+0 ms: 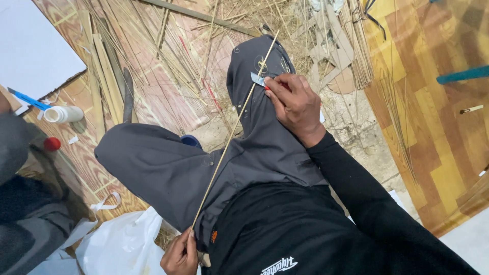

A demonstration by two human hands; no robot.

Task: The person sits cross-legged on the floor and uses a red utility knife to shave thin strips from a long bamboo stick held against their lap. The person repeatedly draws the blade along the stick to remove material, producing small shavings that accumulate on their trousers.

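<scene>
From the head camera, looking down over the person's lap, the raised knee in grey trousers (265,127) is the landmark for everything else. A long, thin bamboo sliver (235,128) lies slantwise across that knee, its upper tip past the knee towards the litter on the floor, its lower end down by the waist. The right hand (295,104) rests on top of the knee, fingers closed round a small blade (257,79) with a red grip showing between the fingers, and the blade's edge meets the sliver just there. The left hand (181,254) is below the knee, near the bottom of the picture, pinched shut on the sliver's lower end.

As for progress, I judge the work to be midway on this piece: the sliver looks pale and even along the stretch I can see, but the blade sits near the upper end, and I cannot tell how much of its length is finished. Beyond the knee a heap of thin strips and shavings (285,20) covers the wood-patterned floor (438,132). Left of the knee stand a white plastic bottle (63,114) and a red cap (51,144); below it lies a white plastic bag (122,242). Another person's dark sleeve (15,147) shows at the far left.
</scene>
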